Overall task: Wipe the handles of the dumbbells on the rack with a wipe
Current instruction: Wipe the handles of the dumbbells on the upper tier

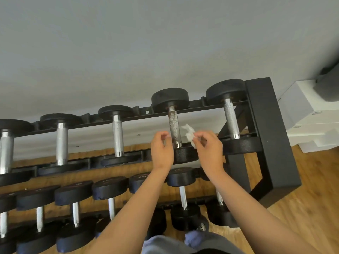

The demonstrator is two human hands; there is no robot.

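Your right hand (209, 153) pinches a small white wipe (189, 133) between thumb and fingertips. The wipe is crumpled into a loose, ragged wad, and part of it sticks up above your fingers. It sits just to the right of one handle (174, 125) on the upper tier of the rack (264, 114), very near it; whether it touches the metal cannot be told.

That handle is knurled steel, darker and duller than the others, with brownish speckling along its length. The handles on either side of it are bright and silvery.

Your left hand (162, 153) is raised just to the left of the same handle, with its fingers curled in toward the thumb. A pale fleck shows at its fingertips, and you cannot tell from this view whether that hand holds anything.

The dumbbells (115, 111) lie front to back across the black steel rack, each with round black heads. A lower tier nearer to you carries smaller ones with thinner handles. The rack stands on a wooden floor (311, 208) against a grey wall (146, 52). White boxes (308, 114) are stacked to its right.
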